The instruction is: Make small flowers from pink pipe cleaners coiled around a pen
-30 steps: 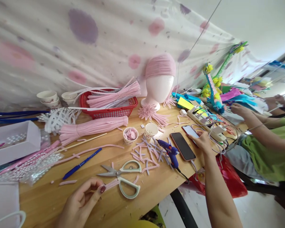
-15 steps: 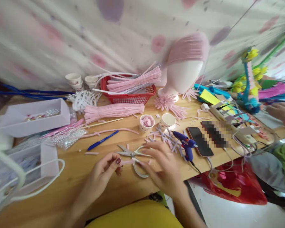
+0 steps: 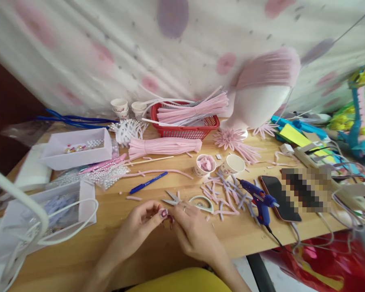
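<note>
My left hand (image 3: pixel 148 222) is closed in a pinch above the front of the table, thumb up. Against its fingertips, my right hand (image 3: pixel 193 230) is also closed, back of the hand upward. A short pink pipe cleaner piece, plain to see in my left fingers a moment earlier, is now hidden between the fingertips. Behind my right hand lie scissors with pale green handles (image 3: pixel 212 209), blades apart and partly covered by the hand. Cut pink and lilac pipe cleaner pieces (image 3: pixel 228 194) are strewn to the right. A blue pen (image 3: pixel 149 182) rests beyond my left hand.
A paper cup of pink pieces (image 3: pixel 205 167) stands beside another cup (image 3: pixel 232 165). Behind are a pink pipe cleaner bundle (image 3: pixel 166 146), a red basket (image 3: pixel 185 132) and a mannequin head (image 3: pixel 258 103). A blue glue gun (image 3: pixel 258 198) and phone (image 3: pixel 280 198) lie right; white boxes (image 3: pixel 79 158) left.
My right hand has come left from the scissor handles to meet my left fingertips. The view has turned left, and another person's hand at the right edge has gone out of sight.
</note>
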Demonstrator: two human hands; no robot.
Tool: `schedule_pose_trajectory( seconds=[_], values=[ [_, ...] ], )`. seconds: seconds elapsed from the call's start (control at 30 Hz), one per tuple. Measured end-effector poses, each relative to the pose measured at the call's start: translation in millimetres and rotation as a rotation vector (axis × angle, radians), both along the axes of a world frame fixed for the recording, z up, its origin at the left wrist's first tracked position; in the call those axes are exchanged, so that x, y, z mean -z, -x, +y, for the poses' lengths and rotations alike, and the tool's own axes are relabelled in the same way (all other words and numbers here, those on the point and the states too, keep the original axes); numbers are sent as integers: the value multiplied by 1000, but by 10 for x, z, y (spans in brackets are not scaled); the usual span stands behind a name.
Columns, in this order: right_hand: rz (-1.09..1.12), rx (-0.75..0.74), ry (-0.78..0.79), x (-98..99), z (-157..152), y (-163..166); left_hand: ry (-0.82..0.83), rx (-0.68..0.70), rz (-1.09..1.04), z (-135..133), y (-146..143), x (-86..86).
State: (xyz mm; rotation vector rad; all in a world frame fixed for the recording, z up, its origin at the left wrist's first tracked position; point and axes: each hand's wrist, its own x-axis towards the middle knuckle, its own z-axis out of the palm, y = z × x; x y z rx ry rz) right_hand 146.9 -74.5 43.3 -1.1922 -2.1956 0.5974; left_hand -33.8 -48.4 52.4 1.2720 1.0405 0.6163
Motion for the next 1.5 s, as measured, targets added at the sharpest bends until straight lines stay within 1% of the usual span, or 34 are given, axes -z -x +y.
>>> schedule_pose_trajectory(
  seconds=[0.07, 0.1, 0.13, 0.17, 0.23, 0.3, 0.33, 0.37, 0.4, 0.43, 0.47, 0.53, 0.6, 0.63, 0.7, 0.77, 0.87, 0.97, 1.03, 1.07, 1.13, 1.2, 1.23, 1.27, 1.3, 1.33, 1.37, 1.43, 1.5],
  values=[
    [56, 9, -26, 55, 20, 42, -13, 26, 28, 13, 34, 1],
    [101, 19, -25, 76, 28, 62, -48, 32, 57, 18, 47, 5],
    [151, 33, -8, 90, 34, 82, -114, 29, 100, 23, 58, 13],
    [207, 57, 32, 96, 39, 101, -220, 24, 149, 29, 69, 24],
    [351, 110, 200, 90, 45, 133, -525, 18, 244, 44, 89, 57],
    [525, 138, 451, 79, 53, 160, -818, 40, 300, 63, 114, 91],
    [598, 141, 560, 79, 58, 172, -904, 50, 317, 72, 126, 102],
    [643, 142, 624, 85, 63, 182, -924, 50, 336, 79, 137, 108],
    [648, 139, 634, 95, 68, 190, -876, 38, 360, 84, 145, 108],
    [612, 137, 591, 109, 72, 195, -771, 24, 385, 87, 150, 102],
    [546, 131, 507, 126, 75, 198, -635, 4, 408, 86, 150, 93],
    [370, 88, 277, 162, 81, 193, -345, -28, 418, 79, 136, 68],
    [214, 14, 72, 194, 88, 180, -112, -25, 346, 68, 110, 46],
    [161, -17, 1, 208, 92, 173, -23, -16, 290, 64, 95, 37],
    [108, -45, -71, 229, 98, 166, 95, 14, 187, 59, 70, 22],
    [119, -22, -70, 239, 99, 170, 121, 31, 135, 56, 64, 13],
    [181, 26, -1, 230, 85, 190, 99, 45, 127, 47, 101, 22],
    [258, 54, 158, 203, 58, 212, 42, 39, 184, 36, 172, 55],
    [349, 88, 316, 190, 42, 227, -74, 31, 269, 35, 211, 71],
    [418, 105, 419, 189, 35, 234, -154, 37, 311, 36, 224, 74],
    [610, 122, 667, 198, 28, 246, -339, 71, 352, 36, 230, 69],
    [813, 137, 895, 211, 25, 252, -496, 107, 338, 31, 215, 59],
    [884, 141, 961, 216, 23, 250, -535, 107, 325, 25, 204, 55],
    [914, 146, 974, 216, 20, 245, -529, 94, 311, 18, 192, 52],
    [899, 153, 936, 212, 17, 236, -479, 67, 297, 11, 182, 51],
    [842, 150, 855, 204, 13, 224, -396, 33, 277, 4, 174, 51],
    [754, 137, 738, 192, 10, 209, -294, -1, 252, -2, 167, 51],
    [526, 101, 443, 168, 9, 178, -91, -43, 183, -7, 153, 48],
    [301, 54, 151, 153, 22, 151, 60, -54, 109, -4, 130, 38]
  ],
)
